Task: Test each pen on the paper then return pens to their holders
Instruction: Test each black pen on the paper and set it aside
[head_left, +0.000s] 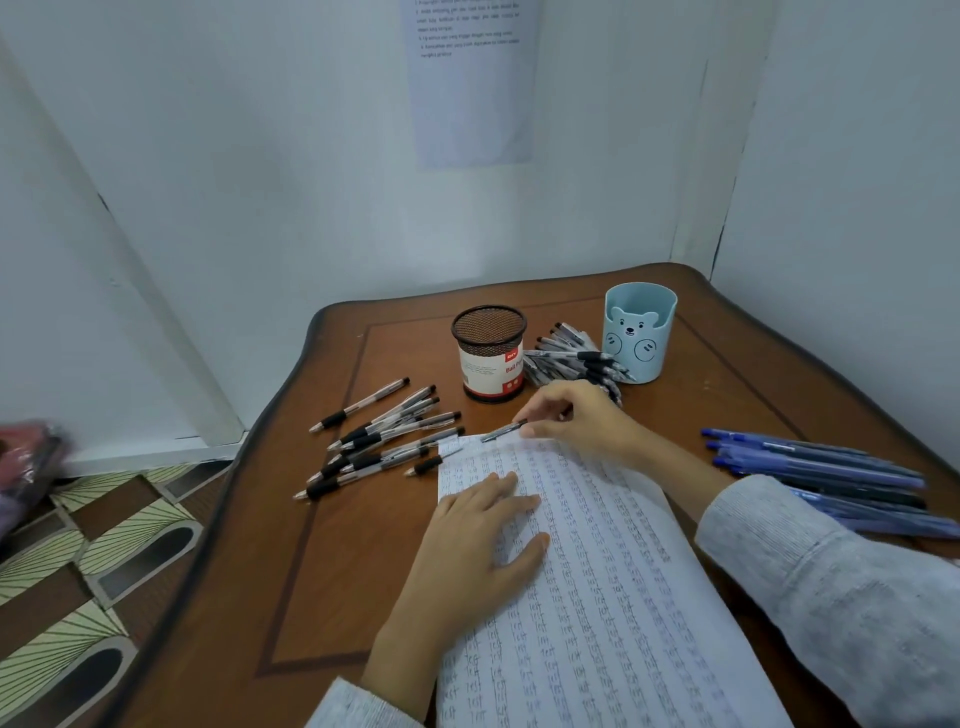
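A sheet of paper (597, 597) covered in rows of small handwriting lies on the brown table (363, 571). My left hand (483, 540) rests flat on its left part, fingers straight. My right hand (576, 415) pinches a black-grip pen (501, 432) at the paper's top edge, tip pointing left. Several clear pens with black grips (384, 441) lie loose left of the paper. Behind stand a black mesh holder (488, 353) and a light blue bear holder (639, 332), with more pens (576, 358) piled between them.
Several blue pens (821, 478) lie at the table's right side. White walls close in behind and to the right, with a printed sheet (472, 78) taped up. Patterned floor (104, 545) shows to the left, below the table edge.
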